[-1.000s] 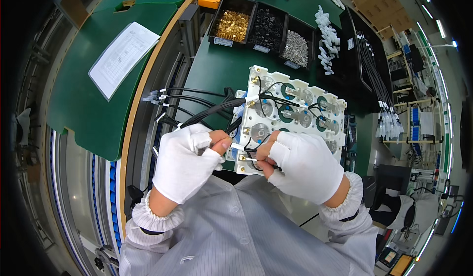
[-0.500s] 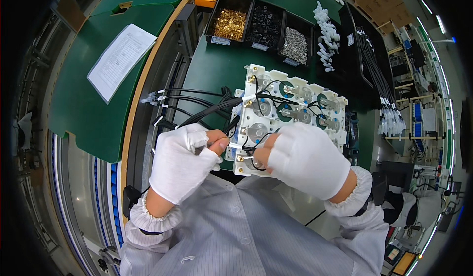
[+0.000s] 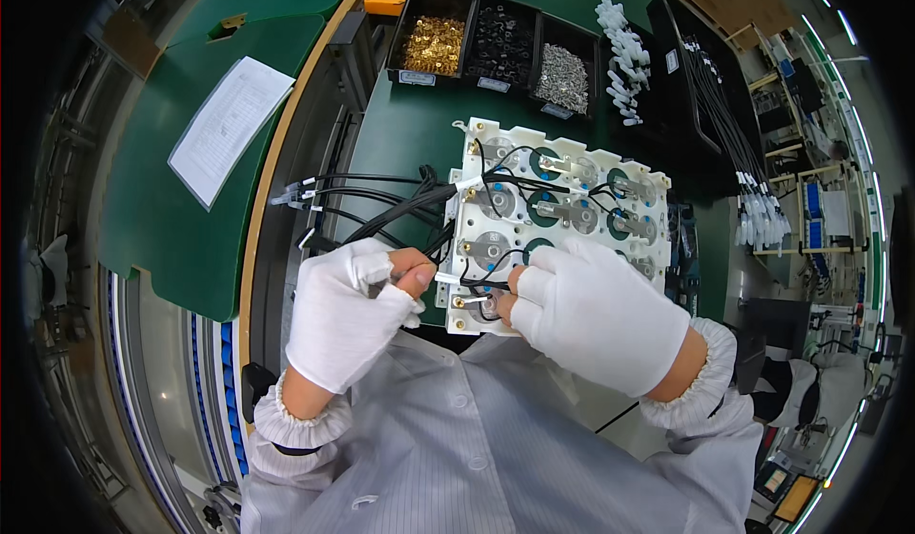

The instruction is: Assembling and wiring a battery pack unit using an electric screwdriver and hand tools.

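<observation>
A white plastic housing with rows of round clear windows lies in front of me, black cables fanning off its left side. At its near left corner both my hands, in white fingerless gloves, are closed. My left hand pinches just beside a small white strip at the cables; whether it grips the strip or a cable is hidden. My right hand rests over the housing, its fingertips closed on thin black wires. A second white band wraps the cable bundle farther up.
Behind the housing stand black bins of brass parts, black parts and silver parts. White plastic pieces lie beside them. A black tray holds more cables at right. A paper sheet lies on the green board at left.
My view has shifted slightly. My right fingertips have moved a little toward the left hand and closed in on the wires; my left hand keeps its pinch.
</observation>
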Demonstrator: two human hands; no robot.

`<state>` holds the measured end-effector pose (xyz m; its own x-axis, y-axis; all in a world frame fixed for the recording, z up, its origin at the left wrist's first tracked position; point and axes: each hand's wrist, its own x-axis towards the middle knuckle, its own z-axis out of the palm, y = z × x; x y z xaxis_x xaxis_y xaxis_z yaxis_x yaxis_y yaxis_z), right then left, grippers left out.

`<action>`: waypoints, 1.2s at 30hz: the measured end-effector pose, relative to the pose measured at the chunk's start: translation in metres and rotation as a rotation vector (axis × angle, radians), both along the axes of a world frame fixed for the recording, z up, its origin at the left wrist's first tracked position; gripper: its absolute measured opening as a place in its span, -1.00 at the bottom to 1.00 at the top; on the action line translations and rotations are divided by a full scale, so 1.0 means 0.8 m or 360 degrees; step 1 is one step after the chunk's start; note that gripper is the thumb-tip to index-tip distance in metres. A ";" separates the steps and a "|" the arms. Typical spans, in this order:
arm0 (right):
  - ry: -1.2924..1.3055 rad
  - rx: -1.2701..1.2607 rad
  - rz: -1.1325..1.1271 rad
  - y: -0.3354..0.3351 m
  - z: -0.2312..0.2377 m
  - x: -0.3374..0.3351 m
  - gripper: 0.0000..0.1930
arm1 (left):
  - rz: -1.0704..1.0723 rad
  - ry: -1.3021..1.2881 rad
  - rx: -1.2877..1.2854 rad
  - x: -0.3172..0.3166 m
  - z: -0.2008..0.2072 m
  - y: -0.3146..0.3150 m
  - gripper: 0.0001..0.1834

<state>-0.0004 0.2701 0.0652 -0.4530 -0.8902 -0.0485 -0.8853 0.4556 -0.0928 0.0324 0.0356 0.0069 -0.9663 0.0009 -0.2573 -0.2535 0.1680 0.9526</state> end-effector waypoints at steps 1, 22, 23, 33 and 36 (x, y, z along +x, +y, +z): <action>0.0032 0.0121 0.0049 -0.002 0.005 -0.001 -0.95 | 0.0000 0.0001 -0.0004 0.000 0.001 0.000 -0.87; -0.0069 -0.0026 -0.0867 -0.018 0.011 0.007 -0.84 | -0.0079 -0.0014 -0.0081 0.001 0.004 -0.002 -0.89; -0.0069 -0.0025 -0.0863 -0.018 0.010 0.009 -0.84 | -0.0074 -0.0013 -0.0082 0.003 0.003 -0.002 -0.89; -0.0039 -0.0300 -0.0136 -0.008 0.000 0.015 -0.89 | -0.0045 0.0011 -0.0068 0.004 -0.003 -0.002 -0.87; -0.0061 -0.0403 -0.0165 -0.004 -0.018 0.016 -0.79 | -0.0061 -0.0009 -0.0101 0.004 -0.002 -0.003 -0.88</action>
<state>0.0124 0.2669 0.0507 -0.5446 -0.8250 0.1510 -0.8287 0.5018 -0.2478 0.0358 0.0334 0.0057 -0.9645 0.0213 -0.2632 -0.2508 0.2376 0.9384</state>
